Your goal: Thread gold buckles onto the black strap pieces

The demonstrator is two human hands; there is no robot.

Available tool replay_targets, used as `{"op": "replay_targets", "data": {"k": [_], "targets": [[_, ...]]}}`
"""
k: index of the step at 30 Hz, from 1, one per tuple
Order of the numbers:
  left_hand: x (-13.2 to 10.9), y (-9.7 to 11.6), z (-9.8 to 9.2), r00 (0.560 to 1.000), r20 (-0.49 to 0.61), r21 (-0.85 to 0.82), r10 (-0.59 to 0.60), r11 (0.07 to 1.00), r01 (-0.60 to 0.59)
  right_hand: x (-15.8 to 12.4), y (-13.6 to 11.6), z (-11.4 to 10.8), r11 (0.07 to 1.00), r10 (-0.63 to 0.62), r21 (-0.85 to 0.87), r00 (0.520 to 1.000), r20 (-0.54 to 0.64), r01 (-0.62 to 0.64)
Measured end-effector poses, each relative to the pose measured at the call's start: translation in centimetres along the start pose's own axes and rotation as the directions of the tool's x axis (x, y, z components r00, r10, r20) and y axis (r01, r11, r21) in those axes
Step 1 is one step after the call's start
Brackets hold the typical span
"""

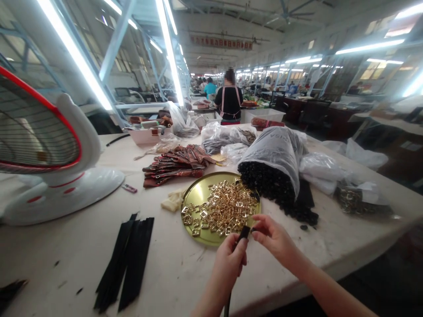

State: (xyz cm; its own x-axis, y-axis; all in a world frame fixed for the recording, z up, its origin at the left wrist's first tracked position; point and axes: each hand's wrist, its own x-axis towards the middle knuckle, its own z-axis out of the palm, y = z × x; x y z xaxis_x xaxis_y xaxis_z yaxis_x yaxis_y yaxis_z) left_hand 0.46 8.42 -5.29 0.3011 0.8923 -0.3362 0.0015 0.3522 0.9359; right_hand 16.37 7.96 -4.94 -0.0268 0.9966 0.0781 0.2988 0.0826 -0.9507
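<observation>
A: From the head view, what is the left hand point(233, 255) doing?

B: It's closed around a black strap point(244, 232), thumb along the top. The strap's end pokes up beyond the fingers, and a dark length hangs below the fist.

A: And the right hand point(269, 235)?

B: Just beside that end. Thumb and forefinger are nearly together on a small dark piece point(253, 230), too small for me to name. The other fingers are curled loosely.

A: What's in front of them?

B: A round, gold-coloured tray point(194, 189) bearing a heap of shiny metal buckles point(231, 204). The strap's end appears against its near right edge; whether they touch, I can't tell.

A: What's around the tray?

B: Right and behind, a translucent bag point(269, 147) lies on its side, black pieces point(274, 185) spilling from its mouth onto the table point(175, 277). To the left are a pale cloth point(172, 200) and, farther off, flat black strips point(137, 259) in a loose bundle. Reddish-brown strips point(178, 163) lie behind.

A: Anything else?

B: A white fan point(84, 141) with a red rim stands far left. Beyond the table, a person point(229, 101) in apron straps faces away.
</observation>
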Motion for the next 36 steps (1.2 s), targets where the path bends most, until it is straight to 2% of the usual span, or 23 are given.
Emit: {"op": "replay_targets", "data": {"k": [6,9,12,18,21,25,29,31,34,36], "targets": [[-2.1,-0.2,0.2,1.0,-0.009,0.012,0.014,1.0,-0.014,-2.3,-2.0,1.2,0.907,0.16,0.396,0.987,-0.011,-0.143],[-2.9,-0.5,0.2,1.0,-0.01,0.016,0.02,1.0,-0.019,-2.5,-2.0,1.9,0.808,0.247,0.556,0.969,-0.018,-0.196],[-3.3,-0.8,0.3,1.0,-0.003,0.009,0.03,1.0,-0.03,-2.6,-1.9,2.7,0.674,0.302,0.699,0.953,0.033,-0.238],[-3.1,-1.2,0.3,1.0,-0.024,-0.014,0.018,1.0,-0.018,-3.1,-2.3,3.4,0.503,0.342,0.821,0.934,0.098,-0.27],[-2.9,-1.3,0.1,1.0,-0.017,-0.016,0.02,1.0,-0.02,-3.2,-2.3,3.4,0.46,0.36,0.838,0.924,0.125,-0.293],[-2.9,-1.5,-0.2,0.999,-0.026,0.059,0.038,0.998,-0.036,-2.8,-1.8,3.5,0.537,0.358,0.787,0.927,0.113,-0.304],[-3.0,-1.4,-0.5,0.979,-0.051,0.275,0.196,0.945,-0.176,-2.3,-1.2,3.7,0.689,0.317,0.671,0.946,0.062,-0.275],[-3.0,-1.2,-0.7,0.969,-0.063,0.375,0.241,0.905,-0.201,-2.1,-0.8,3.8,0.771,0.287,0.59,0.958,0.015,-0.24],[-2.9,-0.9,-1.2,0.976,-0.066,0.451,0.206,0.879,-0.155,-2.1,-0.3,3.7,0.861,0.244,0.464,0.97,-0.015,-0.209],[-2.9,-0.8,-1.4,0.987,-0.021,0.463,0.156,0.877,-0.129,-2.3,0.1,3.6,0.895,0.215,0.408,0.976,-0.038,-0.181]]}}
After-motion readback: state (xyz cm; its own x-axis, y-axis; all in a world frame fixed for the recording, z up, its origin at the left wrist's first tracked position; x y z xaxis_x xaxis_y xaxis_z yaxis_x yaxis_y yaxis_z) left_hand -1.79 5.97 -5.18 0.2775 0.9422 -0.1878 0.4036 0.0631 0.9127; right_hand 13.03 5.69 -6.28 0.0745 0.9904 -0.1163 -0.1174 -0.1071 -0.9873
